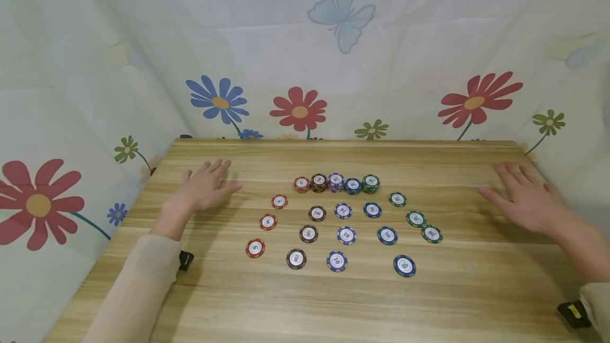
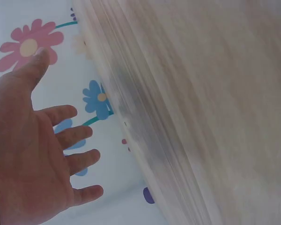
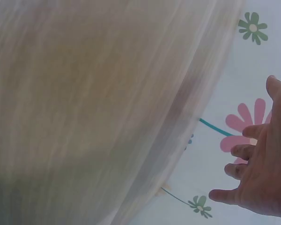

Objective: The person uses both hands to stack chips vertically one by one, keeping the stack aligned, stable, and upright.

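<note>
In the head view the left hand (image 1: 202,188) is spread, palm down, over the table left of the chips, holding nothing. The right hand (image 1: 529,197), also spread and empty, is to their right. A row of short chip stacks, from red (image 1: 302,184) through black (image 1: 319,182) and blue to green (image 1: 370,183), stands towards the back. Nearer are loose flat chips: red (image 1: 268,222), black (image 1: 308,233), blue (image 1: 346,235), dark blue (image 1: 387,235) and green (image 1: 431,234). The wrist views show the left hand (image 2: 33,150) and right hand (image 3: 267,164) with fingers apart, no chips visible.
The wooden table (image 1: 305,306) ends at the back against a white curtain (image 1: 267,52) with printed flowers and a butterfly, which also hangs on both sides. A small black device (image 1: 186,260) is at the left wrist, another (image 1: 574,314) at the right wrist.
</note>
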`<state>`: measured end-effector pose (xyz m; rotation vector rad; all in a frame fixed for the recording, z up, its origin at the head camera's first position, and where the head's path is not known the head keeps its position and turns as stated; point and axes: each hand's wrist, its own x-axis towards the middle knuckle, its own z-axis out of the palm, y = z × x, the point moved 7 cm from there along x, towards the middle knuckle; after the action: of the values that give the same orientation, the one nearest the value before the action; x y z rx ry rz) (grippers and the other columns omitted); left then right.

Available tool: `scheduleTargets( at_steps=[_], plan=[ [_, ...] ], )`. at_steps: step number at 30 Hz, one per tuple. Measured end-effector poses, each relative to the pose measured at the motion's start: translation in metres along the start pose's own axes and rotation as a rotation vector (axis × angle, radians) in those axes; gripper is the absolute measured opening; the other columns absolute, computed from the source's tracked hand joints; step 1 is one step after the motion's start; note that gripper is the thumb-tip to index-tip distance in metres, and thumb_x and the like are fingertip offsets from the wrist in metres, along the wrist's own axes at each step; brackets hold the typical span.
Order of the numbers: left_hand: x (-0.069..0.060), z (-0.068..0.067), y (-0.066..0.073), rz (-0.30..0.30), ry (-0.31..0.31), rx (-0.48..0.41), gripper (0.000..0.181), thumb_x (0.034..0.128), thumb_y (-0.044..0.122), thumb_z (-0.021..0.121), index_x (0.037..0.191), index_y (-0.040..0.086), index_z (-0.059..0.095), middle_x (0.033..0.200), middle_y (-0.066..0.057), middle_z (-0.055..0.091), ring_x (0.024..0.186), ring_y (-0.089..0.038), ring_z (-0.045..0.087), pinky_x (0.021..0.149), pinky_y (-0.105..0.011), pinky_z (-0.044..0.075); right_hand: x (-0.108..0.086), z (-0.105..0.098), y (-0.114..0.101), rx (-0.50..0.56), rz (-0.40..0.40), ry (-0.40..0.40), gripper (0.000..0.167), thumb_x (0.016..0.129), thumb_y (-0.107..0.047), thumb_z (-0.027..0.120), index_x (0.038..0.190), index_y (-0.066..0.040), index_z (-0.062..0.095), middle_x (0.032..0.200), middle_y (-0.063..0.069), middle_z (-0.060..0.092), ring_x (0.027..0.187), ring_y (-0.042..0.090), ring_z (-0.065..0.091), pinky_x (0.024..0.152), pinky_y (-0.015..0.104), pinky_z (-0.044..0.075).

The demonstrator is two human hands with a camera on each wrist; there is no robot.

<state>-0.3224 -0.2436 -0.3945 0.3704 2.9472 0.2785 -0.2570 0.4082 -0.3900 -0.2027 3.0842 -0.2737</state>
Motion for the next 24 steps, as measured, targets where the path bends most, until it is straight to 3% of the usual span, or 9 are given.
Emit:
scheduleTargets(
  at_steps=[12, 24],
  plan=[
    [0.005, 0.003, 0.02, 0.038, 0.017, 0.0, 0.081, 0.1034, 0.063, 0.043, 0.163, 0.012, 0.026, 0.165, -0.02, 0.026, 0.149, -0.045, 0.023, 0.112, -0.074, 0.006, 0.003, 0.002, -0.02, -0.011, -0.054, -0.051, 0.08, 0.108, -0.052, 0.041, 0.152, 0.014, 0.028, 0.154, 0.045, 0.018, 0.141, 0.065, 0.013, 0.101, 0.081, 0.018],
    [0.012, 0.001, 0.06, 0.126, 0.007, -0.044, 0.077, 0.1011, 0.06, 0.053, 0.16, 0.013, 0.036, 0.16, -0.018, 0.038, 0.146, -0.041, 0.033, 0.111, -0.072, 0.016, 0.001, 0.008, -0.046, -0.059, -0.083, -0.087, 0.077, 0.108, -0.053, 0.042, 0.146, 0.014, 0.042, 0.148, 0.046, 0.031, 0.132, 0.065, 0.031, 0.101, 0.076, 0.031]
  ],
)
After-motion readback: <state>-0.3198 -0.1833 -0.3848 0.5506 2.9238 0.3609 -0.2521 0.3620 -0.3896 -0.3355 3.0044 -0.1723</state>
